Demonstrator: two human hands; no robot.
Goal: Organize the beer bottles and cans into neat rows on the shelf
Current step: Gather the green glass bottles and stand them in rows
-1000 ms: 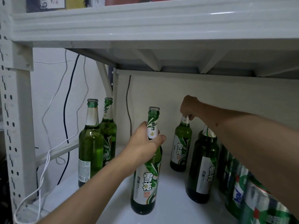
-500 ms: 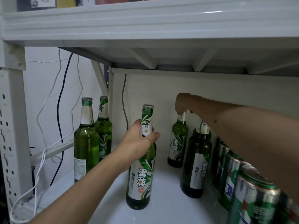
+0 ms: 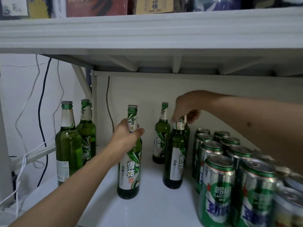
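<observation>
Green glass beer bottles stand upright on the white shelf (image 3: 154,208). My left hand (image 3: 126,136) is closed around the neck of the middle bottle (image 3: 129,176). My right hand (image 3: 185,107) pinches the top of a darker bottle (image 3: 176,163) to its right. Just behind that one, a bottle (image 3: 161,136) stands free by the back wall. Two more bottles (image 3: 68,145) (image 3: 86,133) stand one behind the other at the left edge. Several green beer cans (image 3: 218,182) are packed in rows at the right, under my right forearm.
The upper shelf board (image 3: 147,35) hangs low over the bottle tops, with boxes standing on it. Black and white cables (image 3: 42,112) dangle beside the left shelf post. Bare shelf surface shows in front of the middle bottle.
My right hand has let go of the bottle by the back wall and moved to the top of the darker, nearer bottle. My left hand keeps its hold on the middle bottle.
</observation>
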